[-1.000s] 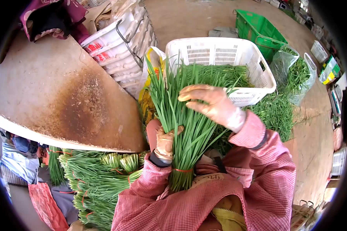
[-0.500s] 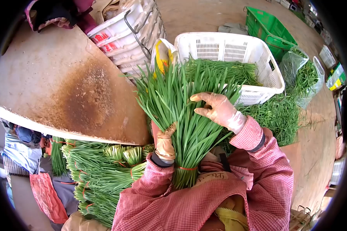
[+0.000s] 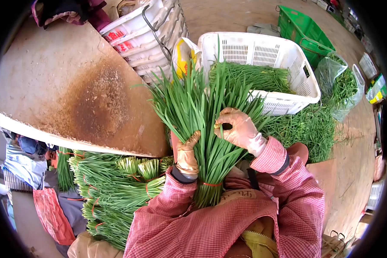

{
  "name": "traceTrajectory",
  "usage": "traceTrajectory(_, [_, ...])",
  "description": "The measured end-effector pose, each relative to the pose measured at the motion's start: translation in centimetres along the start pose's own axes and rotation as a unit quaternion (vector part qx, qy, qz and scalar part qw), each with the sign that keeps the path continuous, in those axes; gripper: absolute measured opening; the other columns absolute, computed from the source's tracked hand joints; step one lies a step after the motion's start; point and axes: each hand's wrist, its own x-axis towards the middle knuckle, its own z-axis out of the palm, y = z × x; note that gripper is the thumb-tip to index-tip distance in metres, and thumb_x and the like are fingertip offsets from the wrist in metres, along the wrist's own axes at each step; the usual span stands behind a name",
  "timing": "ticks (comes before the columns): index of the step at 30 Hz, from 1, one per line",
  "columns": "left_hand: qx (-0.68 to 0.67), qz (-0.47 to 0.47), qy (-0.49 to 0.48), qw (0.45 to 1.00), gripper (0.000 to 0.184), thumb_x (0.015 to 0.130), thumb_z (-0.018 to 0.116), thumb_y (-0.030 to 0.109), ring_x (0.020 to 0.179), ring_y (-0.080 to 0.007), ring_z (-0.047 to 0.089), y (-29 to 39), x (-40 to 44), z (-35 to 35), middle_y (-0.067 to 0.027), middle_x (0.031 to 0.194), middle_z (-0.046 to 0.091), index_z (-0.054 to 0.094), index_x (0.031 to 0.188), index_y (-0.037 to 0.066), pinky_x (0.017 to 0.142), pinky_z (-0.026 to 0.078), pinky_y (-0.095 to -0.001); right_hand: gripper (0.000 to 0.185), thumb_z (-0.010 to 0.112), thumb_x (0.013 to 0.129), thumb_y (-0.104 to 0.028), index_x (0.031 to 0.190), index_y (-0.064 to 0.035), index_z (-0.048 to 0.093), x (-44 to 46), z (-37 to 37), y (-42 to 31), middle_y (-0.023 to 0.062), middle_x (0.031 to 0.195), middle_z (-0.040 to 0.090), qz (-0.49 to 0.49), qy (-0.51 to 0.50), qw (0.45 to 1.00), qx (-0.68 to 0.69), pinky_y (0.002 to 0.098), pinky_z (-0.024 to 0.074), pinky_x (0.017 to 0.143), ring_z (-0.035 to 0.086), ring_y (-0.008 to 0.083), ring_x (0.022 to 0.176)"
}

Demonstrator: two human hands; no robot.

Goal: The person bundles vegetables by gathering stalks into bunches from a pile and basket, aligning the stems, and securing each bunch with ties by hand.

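Note:
A thick bunch of garlic chives [image 3: 198, 107] stands upright against my lap, its leaves fanning away from me. A red band [image 3: 213, 184] ties it near the cut ends. My left hand [image 3: 187, 155], in a thin tan glove, is wrapped around the bunch's left side, its thumb pointing up. Over the leaves on the right, my gloved right hand [image 3: 240, 130] pinches with thumb and forefinger at a chive leaf; a small yellowish bit shows at the fingertips. To my left lie several banded chive bundles [image 3: 116, 189], stacked in layers.
A white crate [image 3: 262, 43] holding chives stands ahead, with loose chives [image 3: 305, 133] heaped beside it. A brown-stained board [image 3: 43, 86] fills the left. Behind are stacked white crates [image 3: 142, 47], a green crate [image 3: 303, 32] and a clear plastic bag [image 3: 331, 75] of greens.
My right thumb and forefinger have closed from apart into a pinch, and that hand has moved slightly down. My left hand keeps its hold on the bunch. The view has shifted a little.

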Motion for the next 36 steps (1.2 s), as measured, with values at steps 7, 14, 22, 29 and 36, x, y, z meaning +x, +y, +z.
traceTrajectory(7, [0.039, 0.028, -0.001, 0.999, 0.026, 0.079, 0.056, 0.005, 0.076, -0.0179, 0.06, 0.8, -0.3, 0.8, -0.0068, 0.093, 0.061, 0.055, 0.105, 0.001, 0.067, 0.051, -0.0287, 0.011, 0.058, 0.072, 0.0, 0.07, -0.0109, 0.057, 1.4, -4.9, 2.5, 0.0037, 0.084, 0.06, 0.024, 0.394, 0.887, 0.241, 0.0285, 0.047, 0.073, 0.054, 0.0146, 0.073])
traceTrajectory(14, [-0.003, -0.098, -0.079, 0.992, 0.027, 0.086, 0.044, 0.017, 0.075, -0.0213, 0.061, 0.9, 5.2, -4.1, -0.013, 0.09, 0.061, 0.053, 0.103, -0.001, 0.07, 0.051, -0.0315, 0.091, 0.07, 0.065, -0.037, 0.134, -0.0062, 0.02, -10.7, -14.9, 9.0, 0.0193, 0.134, 0.029, 0.306, 0.25, 0.87, -0.295, 0.0448, 0.0269, 0.1, 0.029, 0.0315, 0.123])
traceTrajectory(22, [-0.172, -0.235, 0.006, 0.957, 0.027, 0.084, 0.047, 0.02, 0.086, -0.0274, 0.058, -1.0, 4.7, 2.4, -0.0143, 0.099, 0.059, 0.053, 0.105, 0.004, 0.079, 0.047, -0.0422, 0.059, 0.051, 0.083, -0.04, 0.122, 0.0012, 0.037, -7.6, -0.9, 2.6, 0.0092, 0.114, 0.049, 0.302, -0.116, 0.763, 0.56, 0.0349, 0.0356, 0.091, 0.045, 0.0188, 0.105])
traceTrajectory(29, [-0.239, 0.029, -0.138, 0.961, 0.063, 0.072, 0.067, 0.018, 0.105, -0.0191, 0.045, 0.6, -3.6, 3.2, -0.0073, 0.114, 0.048, 0.034, 0.124, 0.007, 0.091, 0.036, -0.0337, 0.062, 0.069, 0.069, -0.025, 0.117, 0.0024, 0.041, -7.4, -2.0, -2.0, 0.0106, 0.105, 0.053, 0.256, -0.064, 0.882, 0.392, 0.0329, 0.0432, 0.083, 0.052, 0.0216, 0.093])
traceTrajectory(36, [-0.213, 0.215, -0.086, 0.949, 0.061, 0.065, 0.07, 0.002, 0.096, -0.0179, 0.052, 8.8, -9.3, 4.3, -0.0065, 0.105, 0.053, 0.04, 0.117, 0.004, 0.083, 0.043, -0.0302, 0.068, 0.075, 0.065, -0.035, 0.111, 0.0036, 0.043, -4.9, -0.9, -11.0, 0.0084, 0.1, 0.053, 0.058, -0.172, 0.967, 0.18, 0.0276, 0.0404, 0.079, 0.051, 0.0162, 0.089])
